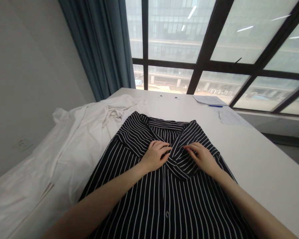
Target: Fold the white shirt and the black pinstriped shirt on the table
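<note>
A black garment with white stripes (139, 196) lies spread on the white table, its collar end toward the window. My left hand (155, 155) rests at the left side of the neck opening, its fingers bent around the cloth near the collar's crossing. On the other side, my right hand (200, 156) pinches the striped cloth at the right of the opening between thumb and fingers. A folded striped flap lies between the two hands. One button shows on the front below them.
White cloth (72, 146) lies heaped along the left. Papers (209, 100) and a blue pen (215, 106) are at the back right of the table (266, 172). A blue curtain (99, 43) hangs behind, beside dark-framed windows.
</note>
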Available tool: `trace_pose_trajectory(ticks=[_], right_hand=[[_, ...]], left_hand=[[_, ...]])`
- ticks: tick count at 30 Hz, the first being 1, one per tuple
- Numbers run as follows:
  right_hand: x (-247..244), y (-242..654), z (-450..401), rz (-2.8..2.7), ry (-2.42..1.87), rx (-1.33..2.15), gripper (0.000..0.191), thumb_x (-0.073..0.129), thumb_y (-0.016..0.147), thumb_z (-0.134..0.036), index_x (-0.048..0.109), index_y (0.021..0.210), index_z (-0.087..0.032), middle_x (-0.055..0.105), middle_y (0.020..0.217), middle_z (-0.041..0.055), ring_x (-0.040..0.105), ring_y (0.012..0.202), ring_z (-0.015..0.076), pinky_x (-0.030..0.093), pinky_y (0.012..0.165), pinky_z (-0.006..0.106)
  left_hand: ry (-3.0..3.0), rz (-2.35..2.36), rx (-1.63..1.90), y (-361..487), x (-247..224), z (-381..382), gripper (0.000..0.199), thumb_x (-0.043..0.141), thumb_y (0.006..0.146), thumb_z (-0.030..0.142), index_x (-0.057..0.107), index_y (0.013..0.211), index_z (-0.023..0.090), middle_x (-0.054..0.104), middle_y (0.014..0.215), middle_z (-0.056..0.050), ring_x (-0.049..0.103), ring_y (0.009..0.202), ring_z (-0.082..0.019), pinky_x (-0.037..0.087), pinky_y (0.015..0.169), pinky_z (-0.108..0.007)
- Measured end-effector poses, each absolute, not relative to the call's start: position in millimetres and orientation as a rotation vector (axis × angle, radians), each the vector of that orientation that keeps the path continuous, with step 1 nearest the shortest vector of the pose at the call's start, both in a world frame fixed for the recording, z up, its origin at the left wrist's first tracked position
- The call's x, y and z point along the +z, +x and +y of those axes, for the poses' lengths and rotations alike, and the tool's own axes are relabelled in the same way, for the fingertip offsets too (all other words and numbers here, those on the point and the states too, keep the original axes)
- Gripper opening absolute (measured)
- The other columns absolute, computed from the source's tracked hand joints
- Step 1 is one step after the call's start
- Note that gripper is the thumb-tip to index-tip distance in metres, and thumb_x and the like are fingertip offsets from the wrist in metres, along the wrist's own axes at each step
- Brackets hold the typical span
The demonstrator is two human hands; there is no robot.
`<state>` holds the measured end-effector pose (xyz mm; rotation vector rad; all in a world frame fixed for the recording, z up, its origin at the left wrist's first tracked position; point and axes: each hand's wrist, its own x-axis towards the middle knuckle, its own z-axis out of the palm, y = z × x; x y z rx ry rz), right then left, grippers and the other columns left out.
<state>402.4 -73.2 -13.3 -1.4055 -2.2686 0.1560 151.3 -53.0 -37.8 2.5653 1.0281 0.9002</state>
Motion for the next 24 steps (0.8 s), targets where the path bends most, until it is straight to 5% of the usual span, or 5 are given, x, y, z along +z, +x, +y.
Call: trace_pose_trajectory(ticks=[5, 12, 20, 24], right_hand=[[-40.4, 403.3, -26.0, -2.251, -1.553, 0.028, 0.035, 0.044, 0.095, -0.028, 0.061, 0.124, -0.017, 0.062, 0.129, 0.0112, 0.054, 0.123, 0.0228, 0.042, 0.106, 0.043], [-69.3, 421.2, -6.8, -2.095, -1.963, -0.056, 0.048, 0.034, 0.097, -0.036, 0.049, 0.140, -0.022, 0.045, 0.149, 0.0106, 0.037, 0.138, 0.0345, 0.032, 0.107, 0.060], [-60.3, 450.5, 12.8, -1.909, -2.216, -0.144, 0.052, 0.028, 0.096, -0.030, 0.048, 0.140, -0.009, 0.043, 0.149, 0.0192, 0.035, 0.138, 0.0366, 0.029, 0.107, 0.062], [-60.2, 438.4, 30.1, -2.006, -2.138, -0.128, 0.050, 0.030, 0.095, -0.028, 0.047, 0.141, -0.015, 0.040, 0.152, 0.0116, 0.029, 0.142, 0.0277, 0.025, 0.113, 0.052]], left_hand=[[2.770, 0.747, 0.670, 151.2, -37.8, -56.5, 0.037, 0.050, 0.095, 0.026, 0.057, 0.131, 0.026, 0.047, 0.148, -0.008, 0.037, 0.140, -0.024, 0.034, 0.111, -0.047], [2.737, 0.813, 0.495, 151.4, -42.9, -52.8, 0.037, 0.046, 0.098, 0.029, 0.055, 0.134, 0.030, 0.044, 0.150, -0.006, 0.032, 0.143, -0.023, 0.029, 0.115, -0.045], [2.743, 0.829, 0.405, 151.1, -39.9, -54.1, 0.044, 0.039, 0.101, 0.042, 0.041, 0.144, 0.032, 0.029, 0.158, -0.005, 0.023, 0.147, -0.024, 0.025, 0.116, -0.047], [2.748, 0.852, 0.428, 151.6, -39.7, -54.4, 0.044, 0.041, 0.100, 0.042, 0.042, 0.144, 0.033, 0.028, 0.159, -0.005, 0.022, 0.147, -0.025, 0.025, 0.115, -0.049]])
